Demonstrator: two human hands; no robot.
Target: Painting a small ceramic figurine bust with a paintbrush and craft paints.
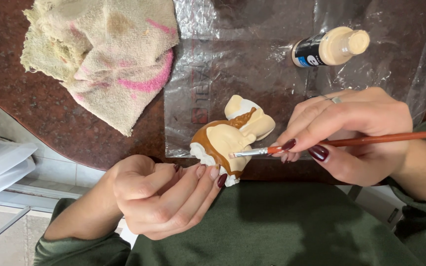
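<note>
One bottle (330, 47) lay on its side near the far right edge of the counter (50, 113), resting on a clear plastic sheet (232, 59). The bottle was small and cream-coloured, with a cream cap pointing right and a dark label with a blue patch wrapped round its base end. The sheet bore one small red mark and a line of faint grey print along its left margin, too creased to make out.

One figurine (230, 138) was held over the near edge of the counter, just past the sheet's front corner. It was cream with a brown band across it and white at the bottom. The left hand (159, 197) grasped it from below, fingertips (215, 175) pressed to its white base, nails dark red.

The right hand (356, 130) gripped one brush (341, 143) between thumb and forefinger, close to the metal ferrule. The reddish-brown handle ran off to the right; the bristle tip touched the figurine's cream face. One ring showed on that hand.

One rag (109, 54), beige with pink stains, lay crumpled at the far left of the counter, just beside the sheet's left edge. The counter was dark reddish stone. Both sleeves were dark green.
</note>
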